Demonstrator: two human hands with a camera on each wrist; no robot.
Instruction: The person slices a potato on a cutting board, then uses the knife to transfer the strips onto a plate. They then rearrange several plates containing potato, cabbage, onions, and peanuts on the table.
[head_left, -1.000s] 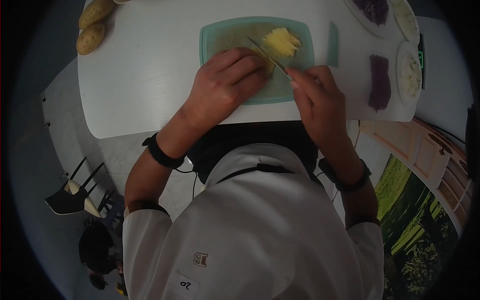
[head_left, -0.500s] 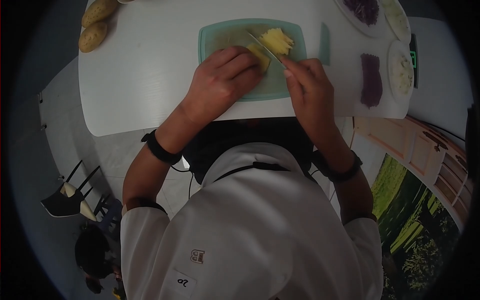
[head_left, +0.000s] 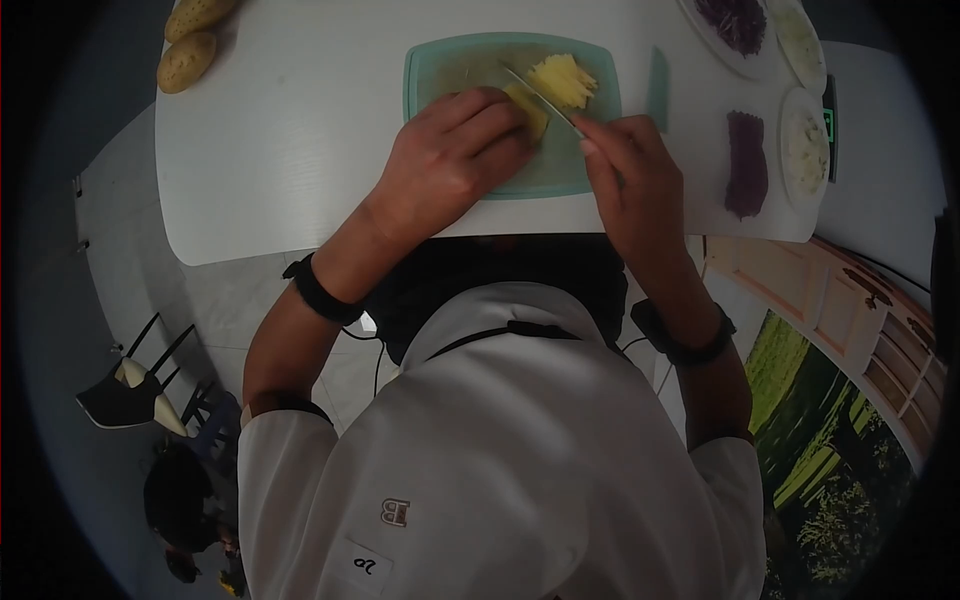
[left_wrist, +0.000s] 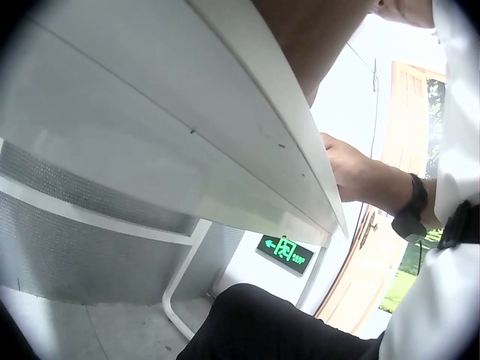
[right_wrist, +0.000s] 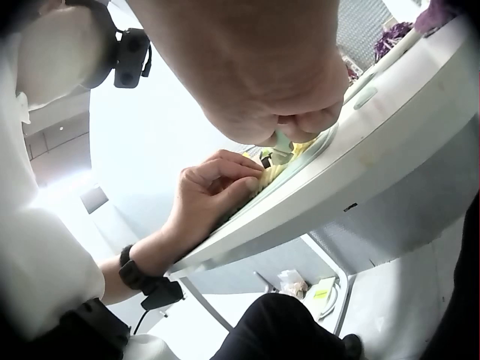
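Observation:
My left hand (head_left: 455, 150) rests on the green cutting board (head_left: 425, 60), its curled fingers and thumb holding yellow potato slices (head_left: 530, 112). In the right wrist view the thumb and fingertips of that hand sit against the stacked yellow slices (right_wrist: 271, 175). A knife (head_left: 540, 98) lies slanted along the right edge of the slices, its handle gripped by my right hand (head_left: 635, 170). Part of its pale green handle (right_wrist: 283, 142) shows below the right fingers. Beyond the blade is a small pile of yellow potato strips (head_left: 563, 80).
Two whole potatoes (head_left: 187, 62) lie at the table's far left. Right of the board are a flat pale green strip (head_left: 657, 90) and a folded purple cloth (head_left: 746, 165). Plates along the right edge carry purple shreds (head_left: 735, 25) and pale pieces (head_left: 805, 150).
My left hand has drawn back slightly, so more of the yellow slices shows beside the blade. The knife stays at their right edge, and the whole head view has shifted a little.

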